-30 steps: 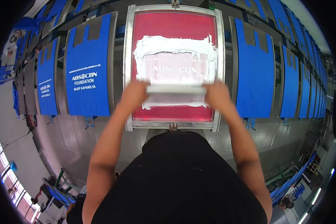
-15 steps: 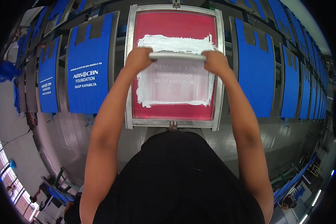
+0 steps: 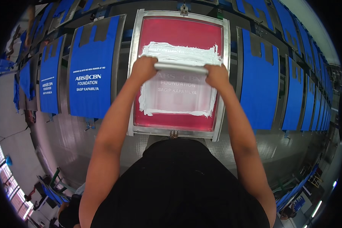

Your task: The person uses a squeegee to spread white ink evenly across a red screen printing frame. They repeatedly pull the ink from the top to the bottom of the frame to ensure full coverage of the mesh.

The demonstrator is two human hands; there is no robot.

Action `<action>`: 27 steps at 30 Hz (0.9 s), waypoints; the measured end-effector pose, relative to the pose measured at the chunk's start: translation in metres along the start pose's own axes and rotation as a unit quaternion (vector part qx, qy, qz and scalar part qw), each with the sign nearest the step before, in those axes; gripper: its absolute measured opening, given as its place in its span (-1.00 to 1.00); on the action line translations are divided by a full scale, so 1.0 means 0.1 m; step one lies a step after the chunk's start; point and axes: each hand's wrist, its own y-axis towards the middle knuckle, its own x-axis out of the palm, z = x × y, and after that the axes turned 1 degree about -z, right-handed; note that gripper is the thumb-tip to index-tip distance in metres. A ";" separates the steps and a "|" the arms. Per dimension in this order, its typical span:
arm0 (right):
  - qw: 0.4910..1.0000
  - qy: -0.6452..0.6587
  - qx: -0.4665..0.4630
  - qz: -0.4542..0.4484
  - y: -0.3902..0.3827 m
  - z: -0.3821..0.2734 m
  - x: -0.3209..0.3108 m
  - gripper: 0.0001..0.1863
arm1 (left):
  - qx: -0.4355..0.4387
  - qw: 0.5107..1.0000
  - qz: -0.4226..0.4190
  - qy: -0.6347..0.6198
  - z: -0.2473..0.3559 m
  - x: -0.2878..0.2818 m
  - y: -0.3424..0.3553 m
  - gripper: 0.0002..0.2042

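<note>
Both hands are on the squeegee, and it sits across the upper part of the red screen, right at the lower edge of a thick band of white ink. The left hand is curled tight around the squeegee's left end, the right hand clamped the same way on its right end, arms stretched out straight ahead. Below the blade, the mesh shows a thin pale film of ink with lettering showing through. The screen sits in a metal frame lying flat on the long table. To the left, a blue bag carries a white print; to the right, a plain blue bag lies just beside the frame, more blue bags lining the row.
</note>
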 end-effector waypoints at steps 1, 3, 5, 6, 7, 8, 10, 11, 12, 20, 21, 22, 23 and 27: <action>1.000 0.020 -0.003 -0.018 0.17 0.03 -0.14 -0.63 | -0.017 1.000 -0.012 -0.017 -0.05 -0.11 0.13 -0.75; 0.998 0.037 -0.004 -0.053 0.35 0.04 -0.49 -0.51 | -0.045 0.997 -0.059 -0.035 -0.04 -0.43 0.25 -0.69; 0.997 0.045 -0.012 -0.059 0.39 0.00 -0.81 -0.46 | -0.039 0.999 0.007 -0.028 -0.03 -0.75 0.17 -0.64; 0.997 0.036 -0.019 -0.061 0.38 -0.05 -1.01 -0.44 | -0.025 0.996 0.082 -0.011 -0.02 -0.90 0.07 -0.63; 0.997 0.025 -0.026 -0.061 0.38 -0.09 -1.21 -0.43 | -0.009 0.987 0.158 0.008 0.01 -1.06 -0.04 -0.62; 0.996 0.032 0.004 -0.087 0.40 -0.05 -1.36 -0.42 | -0.034 0.983 0.182 -0.006 0.11 -1.17 -0.17 -0.61; 0.994 0.032 -0.010 -0.108 0.44 -0.09 -1.58 -0.41 | -0.087 0.968 0.233 -0.031 0.39 -1.34 -0.69 -0.59; 0.994 0.034 -0.030 -0.095 0.50 -0.11 -1.54 -0.41 | -0.114 0.981 0.120 -0.100 0.40 -1.16 -1.07 -0.63; 0.995 0.035 -0.036 -0.082 0.57 -0.05 -1.37 -0.42 | -0.201 0.943 -0.152 -0.218 0.56 -1.16 -1.34 -0.67; 0.988 0.078 -0.095 -0.089 0.70 -1.03 -0.70 -0.41 | -0.236 0.699 -0.288 -0.611 0.39 0.83 -3.66 -0.53; 0.989 0.069 -0.105 -0.073 0.72 -1.12 -0.64 -0.42 | -0.238 0.651 -0.292 -0.659 0.42 0.88 -3.69 -0.55; 0.990 0.054 -0.117 -0.057 0.73 -1.07 -0.66 -0.42 | -0.230 0.664 -0.289 -0.650 0.59 0.91 -3.63 -0.57; 0.991 0.056 -0.111 -0.051 0.70 -1.00 -0.72 -0.43 | -0.223 0.678 -0.288 -0.639 0.79 0.85 -3.57 -0.58; 0.994 0.063 -0.087 -0.022 0.41 -1.00 -0.69 -0.41 | -0.174 0.706 -0.295 -0.620 0.98 0.59 -3.57 -0.60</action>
